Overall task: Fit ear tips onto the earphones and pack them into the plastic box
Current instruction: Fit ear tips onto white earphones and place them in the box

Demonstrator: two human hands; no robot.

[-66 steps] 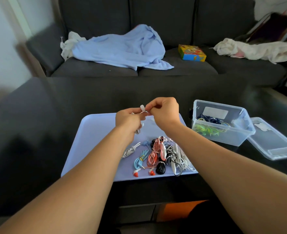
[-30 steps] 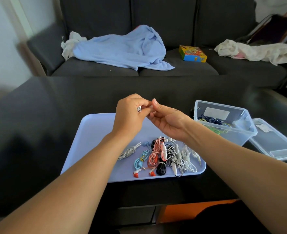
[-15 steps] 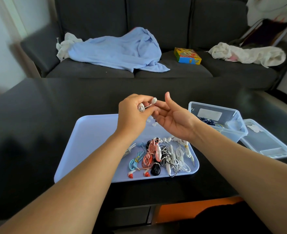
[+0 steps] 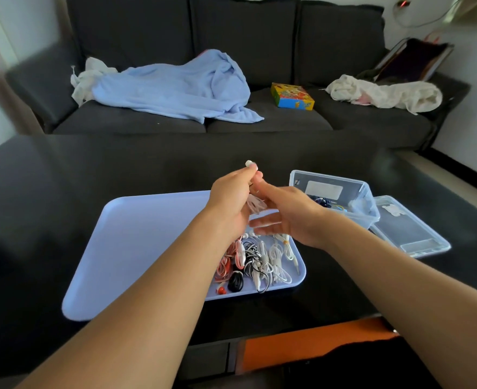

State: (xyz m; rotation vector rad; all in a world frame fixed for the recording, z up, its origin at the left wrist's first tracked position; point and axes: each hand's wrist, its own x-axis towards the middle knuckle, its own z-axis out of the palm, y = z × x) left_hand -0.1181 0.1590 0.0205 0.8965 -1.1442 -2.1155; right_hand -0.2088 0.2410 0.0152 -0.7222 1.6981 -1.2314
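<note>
The left hand (image 4: 231,197) is raised above the lilac tray (image 4: 136,248), its fingers pinched on a white earphone (image 4: 249,163) whose ear tip pokes up past the fingertips and whose coiled cable (image 4: 255,204) hangs blurred below the palm. The right hand (image 4: 288,217) is just beside it, fingers straight and spread, holding nothing. More earphones (image 4: 255,262), in red, black and white bundles, lie at the tray's near right corner on the dark bench (image 4: 63,169), and the clear plastic box (image 4: 335,197) stands to the right with a few cables inside, its lid (image 4: 408,228) flat beside it.
</note>
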